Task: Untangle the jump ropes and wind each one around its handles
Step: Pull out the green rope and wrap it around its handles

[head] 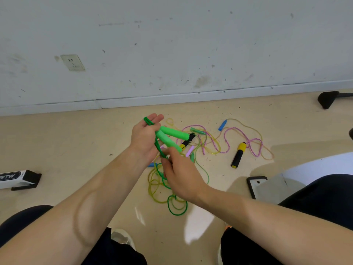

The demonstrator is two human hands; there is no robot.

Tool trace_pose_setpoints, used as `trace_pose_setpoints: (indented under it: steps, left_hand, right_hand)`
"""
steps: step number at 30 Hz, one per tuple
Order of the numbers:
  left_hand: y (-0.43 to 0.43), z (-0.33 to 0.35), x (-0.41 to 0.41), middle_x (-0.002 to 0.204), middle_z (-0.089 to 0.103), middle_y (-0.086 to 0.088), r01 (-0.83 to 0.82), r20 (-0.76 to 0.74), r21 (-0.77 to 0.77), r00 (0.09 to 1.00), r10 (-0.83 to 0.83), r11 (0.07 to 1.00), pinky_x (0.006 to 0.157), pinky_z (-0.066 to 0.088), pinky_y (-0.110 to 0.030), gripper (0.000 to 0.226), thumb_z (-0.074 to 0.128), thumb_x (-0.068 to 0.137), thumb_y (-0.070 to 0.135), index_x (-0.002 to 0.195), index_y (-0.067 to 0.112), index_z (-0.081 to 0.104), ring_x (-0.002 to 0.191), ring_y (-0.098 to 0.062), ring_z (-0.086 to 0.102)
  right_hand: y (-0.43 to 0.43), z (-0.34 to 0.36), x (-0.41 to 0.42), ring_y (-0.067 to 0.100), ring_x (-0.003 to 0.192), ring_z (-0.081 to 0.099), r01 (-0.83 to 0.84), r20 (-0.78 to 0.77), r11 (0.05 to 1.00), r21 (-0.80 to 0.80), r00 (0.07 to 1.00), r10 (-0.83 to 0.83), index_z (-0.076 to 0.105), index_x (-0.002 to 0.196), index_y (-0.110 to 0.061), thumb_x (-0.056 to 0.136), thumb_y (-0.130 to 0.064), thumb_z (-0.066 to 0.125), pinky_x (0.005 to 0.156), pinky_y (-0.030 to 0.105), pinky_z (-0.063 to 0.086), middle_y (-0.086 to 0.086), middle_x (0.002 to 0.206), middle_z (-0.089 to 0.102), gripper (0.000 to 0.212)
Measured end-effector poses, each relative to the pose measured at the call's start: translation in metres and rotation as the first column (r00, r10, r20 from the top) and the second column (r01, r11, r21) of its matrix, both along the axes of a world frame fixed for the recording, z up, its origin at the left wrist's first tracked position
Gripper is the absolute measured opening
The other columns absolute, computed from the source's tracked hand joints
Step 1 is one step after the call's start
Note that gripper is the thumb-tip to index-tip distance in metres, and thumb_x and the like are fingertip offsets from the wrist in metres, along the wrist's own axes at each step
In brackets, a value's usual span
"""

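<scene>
Scuffed white wall [172, 44] with a wall socket [72, 62] at left, grey baseboard [145, 101] below it, beige floor [76, 142]. White-and-black box [18, 179] lies on the floor at the left edge, lettering partly cut off. Black chair-base leg [327, 99] at far right near the baseboard; dark-framed flat object [257, 186] on the floor lower right, can't tell what it is.

Your forearms [107, 190] are bare — no sleeves — and you wear dark trousers [321, 203] and pale shoes [122, 237].
</scene>
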State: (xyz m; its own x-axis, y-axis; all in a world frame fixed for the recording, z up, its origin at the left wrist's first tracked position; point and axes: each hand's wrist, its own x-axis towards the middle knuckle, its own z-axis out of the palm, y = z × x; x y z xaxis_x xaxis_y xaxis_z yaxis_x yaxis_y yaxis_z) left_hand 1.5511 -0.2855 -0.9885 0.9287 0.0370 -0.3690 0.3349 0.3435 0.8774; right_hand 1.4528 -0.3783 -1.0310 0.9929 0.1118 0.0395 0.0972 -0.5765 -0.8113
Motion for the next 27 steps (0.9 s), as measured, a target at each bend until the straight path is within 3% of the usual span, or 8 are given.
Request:
trace_pose_setpoints:
  steps: [2,5,10,14,18,20,22,27]
  left_hand:
    - [0.005,0.005,0.005,0.110,0.068,0.002,-0.005,-0.059,-0.084,0.998,0.000,0.996,0.096,0.051,-0.050,0.030,0.043,0.101,-0.005,0.126,0.008,0.053,0.107,-0.027,0.062]
    - [0.011,0.011,0.008,0.105,0.065,0.000,0.018,-0.107,-0.227,0.993,-0.044,0.974,0.094,0.052,-0.050,0.024,0.042,0.103,-0.001,0.123,0.007,0.054,0.096,-0.027,0.062]
    - [0.024,0.016,0.003,0.090,0.059,0.000,0.261,-0.093,-0.201,0.955,-0.283,0.944,0.110,0.041,-0.052,0.021,0.041,0.102,0.001,0.098,0.007,0.061,0.107,-0.029,0.061]
    - [0.031,0.015,0.001,0.094,0.057,-0.004,0.483,-0.022,-0.009,0.875,-0.483,0.875,0.110,0.041,-0.053,0.020,0.044,0.099,-0.003,0.099,0.005,0.062,0.101,-0.031,0.053]
    - [0.030,0.013,0.002,0.095,0.064,0.001,0.521,0.027,0.160,0.847,-0.531,0.839,0.097,0.053,-0.050,0.028,0.050,0.095,-0.012,0.115,0.004,0.062,0.107,-0.036,0.065]
    - [0.029,0.012,0.002,0.094,0.065,-0.002,0.494,0.066,0.238,0.851,-0.521,0.836,0.089,0.057,-0.042,0.034,0.050,0.094,-0.015,0.119,0.005,0.060,0.103,-0.030,0.069]
    - [0.028,0.010,0.002,0.094,0.067,-0.003,0.471,0.103,0.371,0.835,-0.540,0.800,0.087,0.056,-0.038,0.033,0.051,0.094,-0.014,0.117,0.008,0.061,0.099,-0.023,0.068]
    - [0.025,0.005,-0.004,0.106,0.070,0.000,0.451,0.130,0.593,0.764,-0.632,0.667,0.093,0.055,-0.054,0.032,0.057,0.095,-0.004,0.120,0.016,0.060,0.110,-0.029,0.067]
  right_hand:
    - [-0.004,-0.006,-0.003,0.014,0.060,0.051,-0.012,-0.051,1.000,0.004,0.999,0.012,0.049,0.095,-0.020,0.106,-0.033,0.038,0.060,0.037,0.041,-0.005,0.066,0.054,0.021]
    - [-0.018,-0.011,0.006,0.001,0.057,0.047,-0.065,-0.187,0.996,0.057,0.979,0.075,0.060,0.091,-0.013,0.106,-0.035,0.038,0.057,0.022,0.037,-0.011,0.065,0.050,0.034]
    - [-0.059,-0.010,0.039,0.011,0.057,0.045,-0.103,-0.245,0.992,0.078,0.962,0.120,0.061,0.071,-0.022,0.103,-0.042,0.048,0.059,0.031,0.038,0.008,0.065,0.053,0.040]
    - [-0.089,0.010,0.058,-0.002,0.049,0.046,-0.027,-0.283,0.974,0.226,0.955,0.092,0.066,0.072,-0.018,0.098,-0.013,0.059,0.054,0.018,0.035,-0.009,0.060,0.055,0.028]
    - [-0.095,0.012,0.067,0.006,0.049,0.034,0.067,-0.354,0.911,0.406,0.931,0.090,0.075,0.084,-0.011,0.096,-0.016,0.061,0.053,0.024,0.028,0.004,0.066,0.040,0.019]
    - [-0.095,0.014,0.070,0.009,0.050,0.025,0.124,-0.383,0.853,0.508,0.919,0.094,0.074,0.086,-0.009,0.098,-0.018,0.056,0.053,0.027,0.021,-0.002,0.061,0.031,0.023]
    - [-0.092,0.020,0.070,0.010,0.051,0.023,0.120,-0.358,0.844,0.523,0.930,0.089,0.073,0.086,-0.009,0.100,-0.024,0.055,0.053,0.026,0.021,-0.009,0.056,0.029,0.027]
    - [-0.084,0.031,0.066,0.009,0.049,0.031,0.141,-0.273,0.886,0.443,0.962,-0.016,0.074,0.074,-0.018,0.098,-0.027,0.062,0.055,0.026,0.027,-0.011,0.050,0.039,0.029]
